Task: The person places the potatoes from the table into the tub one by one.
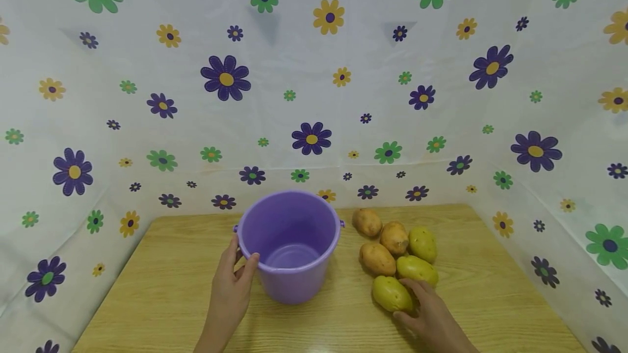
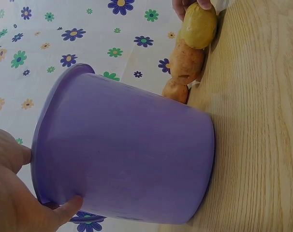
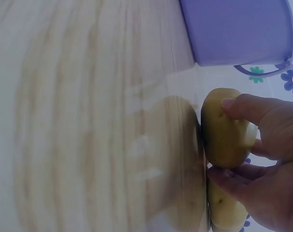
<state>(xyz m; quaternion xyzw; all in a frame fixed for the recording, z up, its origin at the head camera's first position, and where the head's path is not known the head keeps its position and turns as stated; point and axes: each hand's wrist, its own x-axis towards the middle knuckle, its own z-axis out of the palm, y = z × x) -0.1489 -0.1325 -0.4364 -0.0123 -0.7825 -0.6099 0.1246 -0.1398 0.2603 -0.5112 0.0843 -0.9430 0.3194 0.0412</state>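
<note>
A purple plastic bucket (image 1: 295, 285) stands upright, its inside bare. My left hand (image 1: 231, 293) holds it by the left rim, thumb on one side and fingers on the other; the left wrist view shows the thumb and a fingertip at the rim and wall. To the right, my right hand (image 1: 430, 314) grips the nearest yellow-green potato (image 1: 391, 293) between thumb and fingers. In the right wrist view this potato (image 3: 226, 133) sits low at the table surface, with another yellow-green potato (image 3: 226, 208) partly hidden behind the fingers.
Behind the gripped potato lie two more yellow-green potatoes (image 1: 417, 271) and three brown ones (image 1: 377, 259), bunched right of the bucket. The wooden table (image 1: 162, 287) is bordered at the back and sides by a white flowered sheet (image 1: 275, 113).
</note>
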